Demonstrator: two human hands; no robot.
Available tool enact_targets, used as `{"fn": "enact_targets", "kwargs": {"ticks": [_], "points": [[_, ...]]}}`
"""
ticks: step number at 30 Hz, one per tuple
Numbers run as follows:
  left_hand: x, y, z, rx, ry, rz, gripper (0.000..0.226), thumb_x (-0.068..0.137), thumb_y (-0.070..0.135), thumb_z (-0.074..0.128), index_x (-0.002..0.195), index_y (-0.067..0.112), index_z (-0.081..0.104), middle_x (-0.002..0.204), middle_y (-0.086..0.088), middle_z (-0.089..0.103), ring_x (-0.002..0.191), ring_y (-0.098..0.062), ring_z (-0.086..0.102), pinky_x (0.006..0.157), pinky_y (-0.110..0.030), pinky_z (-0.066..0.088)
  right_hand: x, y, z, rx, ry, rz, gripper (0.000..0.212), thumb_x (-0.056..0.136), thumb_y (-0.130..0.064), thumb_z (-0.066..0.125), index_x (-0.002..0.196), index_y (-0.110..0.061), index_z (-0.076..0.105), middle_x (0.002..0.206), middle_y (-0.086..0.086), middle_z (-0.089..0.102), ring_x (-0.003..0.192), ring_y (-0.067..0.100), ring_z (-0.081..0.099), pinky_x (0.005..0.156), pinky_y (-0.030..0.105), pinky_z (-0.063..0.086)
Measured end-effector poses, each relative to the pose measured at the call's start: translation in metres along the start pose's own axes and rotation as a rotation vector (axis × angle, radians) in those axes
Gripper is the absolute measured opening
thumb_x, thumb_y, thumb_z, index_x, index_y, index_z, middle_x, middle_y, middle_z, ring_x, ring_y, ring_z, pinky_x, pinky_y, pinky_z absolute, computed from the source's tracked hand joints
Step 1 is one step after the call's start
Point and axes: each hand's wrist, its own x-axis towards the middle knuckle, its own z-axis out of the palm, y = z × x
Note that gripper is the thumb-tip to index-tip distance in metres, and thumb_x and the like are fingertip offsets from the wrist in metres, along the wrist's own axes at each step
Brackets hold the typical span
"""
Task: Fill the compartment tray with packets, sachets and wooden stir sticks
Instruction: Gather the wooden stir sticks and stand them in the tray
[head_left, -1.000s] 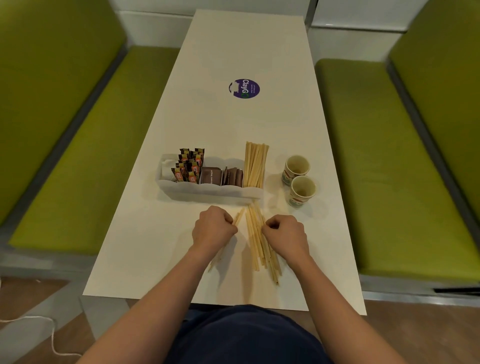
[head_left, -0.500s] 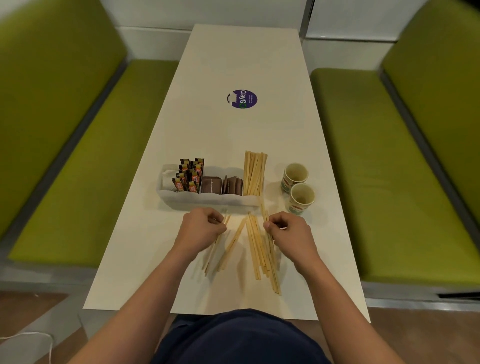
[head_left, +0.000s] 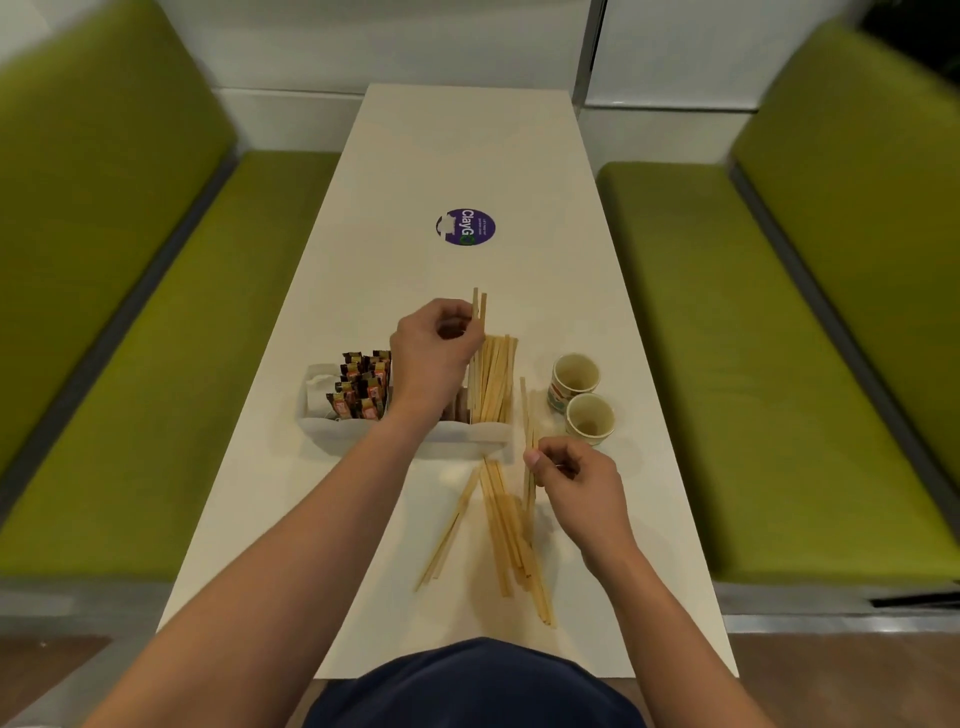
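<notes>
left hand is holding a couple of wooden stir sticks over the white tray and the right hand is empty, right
Not empty: in the head view the right hand pinches thin wooden stir sticks of its own, beside the white compartment tray. The left hand does hold a couple of sticks over the tray.

**Operator look: bare arms, navy clothing**

We see the left forearm (head_left: 322, 530) and right forearm (head_left: 644, 597) uncovered from the frame's bottom edge up to the left hand (head_left: 436, 353) and right hand (head_left: 576, 483). We spot one garment: dark navy fabric (head_left: 467, 686), plain, a rounded patch at bottom centre.
</notes>
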Motion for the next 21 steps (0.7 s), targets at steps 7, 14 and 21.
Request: {"fn": "enact_targets", "kwargs": {"ticks": [7, 14, 21], "points": [[0.002, -0.033, 0.024, 0.157, 0.015, -0.031, 0.009, 0.087, 0.022, 0.073, 0.096, 0.019, 0.074, 0.082, 0.011, 0.072, 0.077, -0.001, 0.068, 0.072, -0.023, 0.057, 0.006, -0.020, -0.002, 0.153, 0.064, -0.077, 0.007, 0.095, -0.027, 0.072, 0.091, -0.032, 0.074, 0.088, -0.010, 0.074, 0.086, 0.012, 0.069, 0.088, 0.041, 0.060], [-0.001, -0.046, 0.022, 0.222, -0.029, -0.100, 0.008, 0.088, 0.021, 0.073, 0.095, 0.019, 0.071, 0.081, 0.009, 0.071, 0.074, -0.002, 0.066, 0.061, -0.013, 0.047, 0.049, -0.063, 0.018, 0.181, 0.195, -0.221, 0.004, 0.096, -0.033, 0.070, 0.094, -0.030, 0.071, 0.086, -0.017, 0.071, 0.083, 0.005, 0.068, 0.073, 0.017, 0.054], [0.003, -0.053, 0.018, 0.294, -0.045, -0.080, 0.007, 0.086, 0.020, 0.074, 0.093, 0.019, 0.072, 0.081, 0.006, 0.071, 0.075, -0.009, 0.067, 0.068, -0.019, 0.052, 0.081, -0.054, 0.046, 0.082, 0.211, -0.146, 0.006, 0.097, -0.031, 0.068, 0.099, -0.026, 0.072, 0.086, -0.016, 0.071, 0.082, 0.000, 0.066, 0.078, 0.024, 0.055]]}}
